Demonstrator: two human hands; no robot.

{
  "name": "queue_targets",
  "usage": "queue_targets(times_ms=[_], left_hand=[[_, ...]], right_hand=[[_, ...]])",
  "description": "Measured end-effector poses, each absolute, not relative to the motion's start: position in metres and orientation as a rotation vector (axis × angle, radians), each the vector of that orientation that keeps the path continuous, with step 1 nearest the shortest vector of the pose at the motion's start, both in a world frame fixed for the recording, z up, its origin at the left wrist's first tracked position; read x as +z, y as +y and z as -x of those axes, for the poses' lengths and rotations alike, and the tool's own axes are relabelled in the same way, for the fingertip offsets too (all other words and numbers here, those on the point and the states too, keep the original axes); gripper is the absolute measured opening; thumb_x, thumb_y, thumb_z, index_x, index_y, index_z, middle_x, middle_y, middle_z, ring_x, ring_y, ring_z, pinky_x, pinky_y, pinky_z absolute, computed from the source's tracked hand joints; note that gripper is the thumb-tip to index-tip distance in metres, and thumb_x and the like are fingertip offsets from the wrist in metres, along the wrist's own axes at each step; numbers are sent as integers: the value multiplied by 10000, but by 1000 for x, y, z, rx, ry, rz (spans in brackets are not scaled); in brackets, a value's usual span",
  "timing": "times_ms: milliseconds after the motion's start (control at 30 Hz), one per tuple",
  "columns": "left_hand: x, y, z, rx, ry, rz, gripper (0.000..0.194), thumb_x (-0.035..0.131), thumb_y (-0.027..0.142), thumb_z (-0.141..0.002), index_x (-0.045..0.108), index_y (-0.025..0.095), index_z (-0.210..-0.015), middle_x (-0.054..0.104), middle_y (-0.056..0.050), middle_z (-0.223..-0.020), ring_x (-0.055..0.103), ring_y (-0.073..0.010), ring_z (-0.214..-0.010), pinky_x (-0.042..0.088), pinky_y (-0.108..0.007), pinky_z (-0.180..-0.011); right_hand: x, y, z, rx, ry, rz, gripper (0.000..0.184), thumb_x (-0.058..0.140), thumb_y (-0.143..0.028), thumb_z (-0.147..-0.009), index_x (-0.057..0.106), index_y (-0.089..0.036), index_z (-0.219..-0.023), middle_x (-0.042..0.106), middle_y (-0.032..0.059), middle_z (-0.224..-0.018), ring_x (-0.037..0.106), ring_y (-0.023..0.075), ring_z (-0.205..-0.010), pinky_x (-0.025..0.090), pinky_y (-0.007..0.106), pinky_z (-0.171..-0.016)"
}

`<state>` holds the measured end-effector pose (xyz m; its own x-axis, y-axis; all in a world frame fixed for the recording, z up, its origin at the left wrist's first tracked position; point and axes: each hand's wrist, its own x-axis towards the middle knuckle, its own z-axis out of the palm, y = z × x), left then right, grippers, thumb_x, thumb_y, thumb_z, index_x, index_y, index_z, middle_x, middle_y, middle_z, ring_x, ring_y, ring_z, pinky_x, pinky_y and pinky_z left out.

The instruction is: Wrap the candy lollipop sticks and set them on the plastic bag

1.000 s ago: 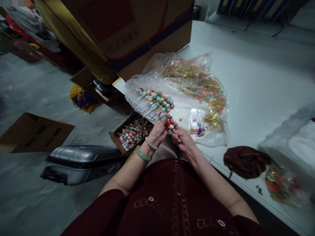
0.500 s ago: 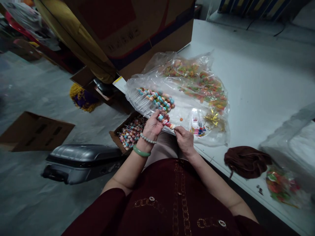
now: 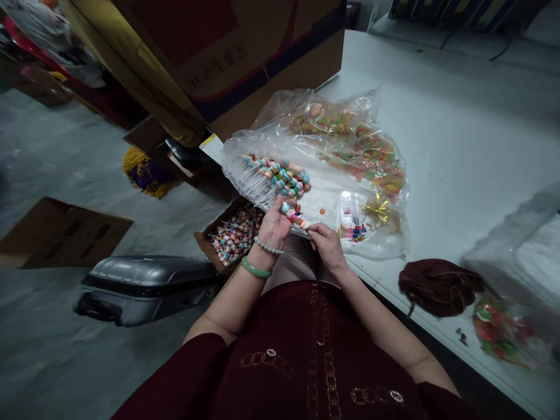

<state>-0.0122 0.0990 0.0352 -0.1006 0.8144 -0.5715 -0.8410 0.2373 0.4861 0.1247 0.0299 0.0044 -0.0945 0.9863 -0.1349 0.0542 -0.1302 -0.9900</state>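
Across the fingers of my left hand (image 3: 275,226) lies a candy skewer (image 3: 294,214), with soft-looking pieces in light blue, pink, red and peach. My left hand is closed round it. At the skewer's near right end, the fingertips of my right hand (image 3: 328,246) are pinched together; what exactly they grip there is partly hidden. Just beyond my hands, a pile of similar candy skewers (image 3: 284,178) on white sticks rests on a clear plastic bag (image 3: 321,204). A small orange candy (image 3: 322,211) lies alone on the plastic.
Colourful ring candies (image 3: 367,149) fill the bag's far part. Gold twist ties (image 3: 380,211) and a printed packet (image 3: 350,224) lie to the right. Below left stands a box of wrapped lollipops (image 3: 234,236), near a grey suitcase (image 3: 149,286). A large carton (image 3: 262,64) stands behind.
My right hand has shifted slightly left and my left hand slightly right, both still at the candy skewer. The skewer has turned a little in my fingers.
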Motion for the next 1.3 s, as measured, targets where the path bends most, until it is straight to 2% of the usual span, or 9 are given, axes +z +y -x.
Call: queue_targets(times_ms=[167, 333, 500, 633, 767, 833, 1133, 1200, 1300], left_hand=[[34, 104, 19, 1507, 919, -108, 94, 652, 205, -854, 603, 178, -779, 590, -8, -713, 599, -144, -715, 488, -307, -738], [44, 91, 8, 1414, 943, -240, 168, 738, 243, -783, 587, 173, -804, 559, 25, -677, 575, -108, -619, 490, -285, -693], [47, 73, -20, 1381, 921, -253, 219, 745, 265, -783, 547, 172, -792, 537, 48, -648, 536, -72, -550, 484, -246, -650], [46, 71, -27, 1324, 954, -189, 177, 691, 222, -832, 540, 160, -764, 540, 35, -640, 558, -79, -580, 494, -245, -684], [45, 77, -19, 1364, 981, -82, 150, 659, 142, -837, 531, 158, -760, 550, 27, -659, 582, -93, -617, 509, -269, -728], [43, 79, -19, 1385, 994, -50, 159, 662, 126, -829, 523, 163, -761, 541, 34, -655, 574, -90, -612, 508, -267, -731], [37, 68, -24, 1279, 963, -342, 239, 756, 187, -740, 521, 163, -778, 556, 41, -651, 548, -75, -598, 456, -212, -640], [34, 65, -18, 1222, 990, -476, 281, 800, 205, -687, 543, 158, -791, 567, 35, -658, 529, -71, -580, 427, -202, -592], [27, 60, -16, 1136, 1011, -596, 299, 821, 243, -658, 546, 152, -733, 512, 52, -578, 424, -44, -480, 318, -191, -473]], right_hand=[[12, 36, -123, 1616, -927, 1186, 155, 632, -348, -665, 607, -196, -668, 456, -77, -485, 349, 69, -408, 240, 219, -431], [15, 38, -125, 1714, -799, 1190, 187, 695, -336, -613, 605, -176, -647, 456, -76, -481, 350, 47, -395, 184, 191, -398], [17, 44, -123, 1912, -620, 1109, 261, 733, -356, -591, 554, -198, -698, 387, -104, -453, 249, 39, -362, 100, 189, -363], [15, 42, -124, 1839, -712, 1222, 223, 657, -384, -646, 526, -221, -723, 407, -89, -469, 270, 70, -380, 165, 207, -371], [9, 32, -130, 1128, -1242, 1468, 142, 594, -368, -743, 588, -226, -736, 598, 0, -670, 517, 148, -622, 392, 260, -568], [8, 30, -130, 929, -1405, 1479, 128, 567, -344, -771, 609, -232, -727, 623, 14, -729, 550, 172, -724, 416, 289, -683], [4, 38, -124, 1401, -1017, 1320, 166, 599, -372, -735, 584, -209, -710, 504, -61, -564, 426, 106, -483, 350, 247, -493], [3, 35, -129, 1359, -1040, 1334, 156, 596, -325, -722, 621, -212, -827, 512, -72, -565, 442, 110, -475, 365, 248, -493], [1, 34, -134, 1250, -1096, 1334, 403, 592, -278, -730, 603, -244, -1132, 485, -96, -555, 464, 127, -491, 410, 257, -538]])
